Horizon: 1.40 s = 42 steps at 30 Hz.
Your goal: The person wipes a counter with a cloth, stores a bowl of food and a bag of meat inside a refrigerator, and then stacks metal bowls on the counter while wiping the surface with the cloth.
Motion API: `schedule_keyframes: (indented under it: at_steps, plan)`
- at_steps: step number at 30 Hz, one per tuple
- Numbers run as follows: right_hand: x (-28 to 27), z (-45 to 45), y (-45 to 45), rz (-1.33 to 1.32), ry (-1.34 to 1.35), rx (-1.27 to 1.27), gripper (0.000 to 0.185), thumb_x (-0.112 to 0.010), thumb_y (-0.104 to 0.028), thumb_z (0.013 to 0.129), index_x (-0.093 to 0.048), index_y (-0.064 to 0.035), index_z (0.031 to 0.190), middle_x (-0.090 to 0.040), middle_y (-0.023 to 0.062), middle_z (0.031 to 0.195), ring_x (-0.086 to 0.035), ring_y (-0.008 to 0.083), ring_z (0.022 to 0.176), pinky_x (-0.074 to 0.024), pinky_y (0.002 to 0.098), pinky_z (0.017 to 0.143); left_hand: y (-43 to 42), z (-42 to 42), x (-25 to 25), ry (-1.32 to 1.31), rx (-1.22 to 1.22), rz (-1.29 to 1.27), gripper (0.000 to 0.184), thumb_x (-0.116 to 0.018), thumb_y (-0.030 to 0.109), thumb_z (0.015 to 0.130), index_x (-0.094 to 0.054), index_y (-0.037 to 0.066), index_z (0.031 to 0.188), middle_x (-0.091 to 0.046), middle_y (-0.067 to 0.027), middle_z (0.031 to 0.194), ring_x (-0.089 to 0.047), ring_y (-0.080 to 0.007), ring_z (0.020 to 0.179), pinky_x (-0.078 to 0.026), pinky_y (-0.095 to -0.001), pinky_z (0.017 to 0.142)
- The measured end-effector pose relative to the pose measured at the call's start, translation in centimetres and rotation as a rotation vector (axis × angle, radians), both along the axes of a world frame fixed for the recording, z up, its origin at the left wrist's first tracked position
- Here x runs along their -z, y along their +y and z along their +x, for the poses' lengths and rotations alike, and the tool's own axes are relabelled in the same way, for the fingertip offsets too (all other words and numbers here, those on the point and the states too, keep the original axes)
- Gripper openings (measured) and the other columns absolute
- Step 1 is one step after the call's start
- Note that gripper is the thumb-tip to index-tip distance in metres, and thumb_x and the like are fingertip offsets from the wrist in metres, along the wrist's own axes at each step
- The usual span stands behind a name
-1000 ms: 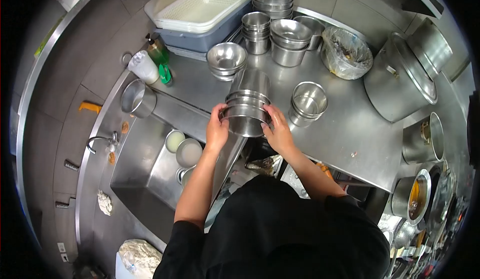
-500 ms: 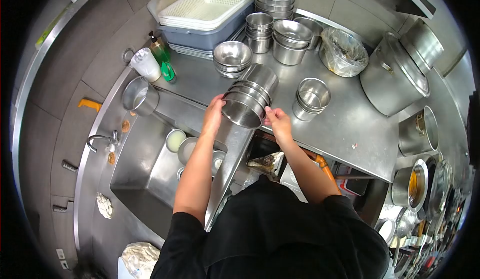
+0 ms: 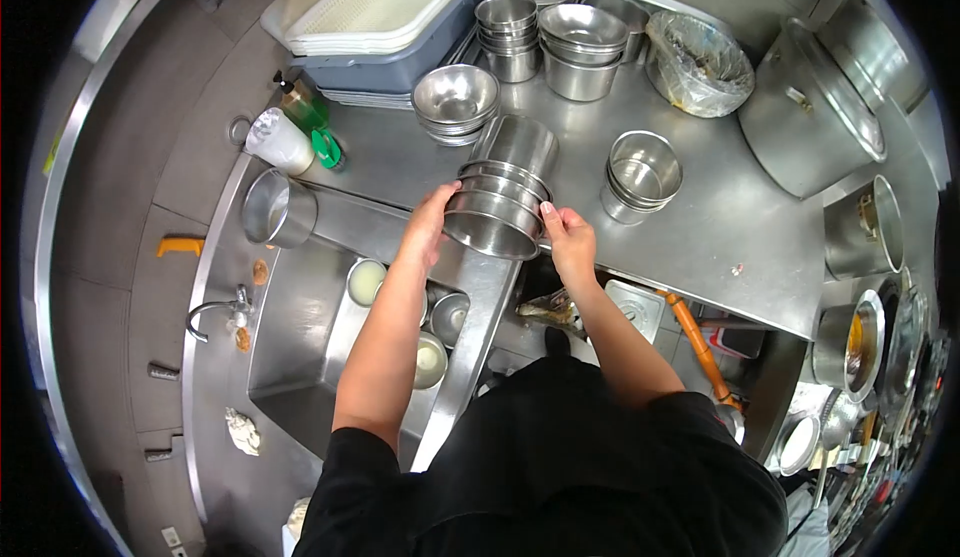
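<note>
Both my hands grip a stack of nested stainless steel pots (image 3: 497,197) lying tilted, its mouth end turned toward me and down. My left hand (image 3: 428,225) is closed on the left side of the stack, near the rims. On the opposite side, my right hand (image 3: 570,242) holds it with the thumb on the outer wall and the fingers curled. Right behind the stack stand nested steel bowls (image 3: 455,95). A smaller stack of steel pots (image 3: 643,172) stands upright to the right on the steel counter (image 3: 720,227).
A sink (image 3: 290,347) at left holds several round containers, some with pale contents. Soap bottles (image 3: 300,107) and a steel pot (image 3: 278,209) stand near its back. White baskets (image 3: 390,7), more stacked pots (image 3: 508,37), a plastic-lined container (image 3: 697,62) and a large lidded pot (image 3: 810,117) line the back.
The stack has tipped so its mouth faces further down, showing more outer wall and less inside. My hands still hold both sides. The camera view has shifted slightly.
</note>
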State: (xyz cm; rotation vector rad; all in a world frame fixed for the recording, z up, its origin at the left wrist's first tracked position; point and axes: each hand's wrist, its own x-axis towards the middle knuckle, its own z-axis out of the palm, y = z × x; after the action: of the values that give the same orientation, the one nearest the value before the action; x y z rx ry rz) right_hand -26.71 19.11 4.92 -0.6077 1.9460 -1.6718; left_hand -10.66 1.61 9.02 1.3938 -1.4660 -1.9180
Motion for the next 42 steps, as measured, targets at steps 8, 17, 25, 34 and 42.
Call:
schedule_keyframes:
  at_steps: [8, 17, 25, 34, 42]
  plan:
    - [0.3, 0.0, 0.5, 0.014, 0.136, 0.049, 0.041, -0.065, -0.037, 0.095, -0.066, 0.0007, 0.080, -0.059, 0.0145, 0.067, -0.054, 0.0251, 0.060, -0.0438, 0.0384, 0.059, 2.0, -1.1, -0.3, 0.032, -0.256, 0.066, 0.021, -0.059, 0.034, 0.085, -0.065, 0.015, 0.091, -0.060, 0.0044, 0.082, -0.050, -0.0085, 0.076, -0.034, -0.0302, 0.072]
    - [-0.2, -0.4, 0.3, -0.046, 0.257, 0.020, 0.040, -0.066, -0.032, 0.095, -0.058, 0.0012, 0.074, -0.056, 0.0171, 0.068, -0.053, 0.0324, 0.062, -0.0440, 0.0406, 0.060, 2.2, -1.3, -1.0, 0.030, -0.262, 0.017, 0.020, -0.056, 0.030, 0.090, -0.064, 0.011, 0.092, -0.061, 0.0022, 0.080, -0.052, -0.0113, 0.074, -0.036, -0.0303, 0.070]
    - [0.0, -0.8, 0.0, -0.022, 0.268, 0.002, 0.044, -0.064, -0.033, 0.096, -0.052, 0.0017, 0.071, -0.051, 0.0179, 0.066, -0.049, 0.0334, 0.060, -0.0416, 0.0417, 0.058, 2.6, -1.0, -1.5, -0.005, -0.260, 0.024, 0.021, -0.056, 0.029, 0.090, -0.065, 0.010, 0.095, -0.060, 0.0025, 0.080, -0.051, -0.0109, 0.073, -0.036, -0.0294, 0.069]
    - [-0.5, -1.0, 0.2, -0.022, 0.260, -0.023, 0.044, -0.064, -0.035, 0.096, -0.055, 0.0015, 0.072, -0.054, 0.0183, 0.068, -0.050, 0.0330, 0.060, -0.0427, 0.0408, 0.059, 2.4, -0.5, -0.9, 0.002, -0.238, 0.040, 0.030, -0.053, 0.029, 0.091, -0.065, 0.006, 0.104, -0.063, -0.0002, 0.086, -0.053, -0.0125, 0.076, -0.037, -0.0302, 0.068]
    - [1.9, -0.7, 0.3, 0.049, 0.224, 0.009, 0.050, -0.061, -0.042, 0.097, -0.059, 0.0020, 0.074, -0.055, 0.0176, 0.065, -0.050, 0.0305, 0.057, -0.0435, 0.0400, 0.058, 4.8, -0.7, -2.4, 0.044, -0.230, 0.033, 0.036, -0.054, 0.025, 0.091, -0.066, 0.003, 0.116, -0.065, -0.0026, 0.096, -0.054, -0.0125, 0.082, -0.040, -0.0269, 0.078]
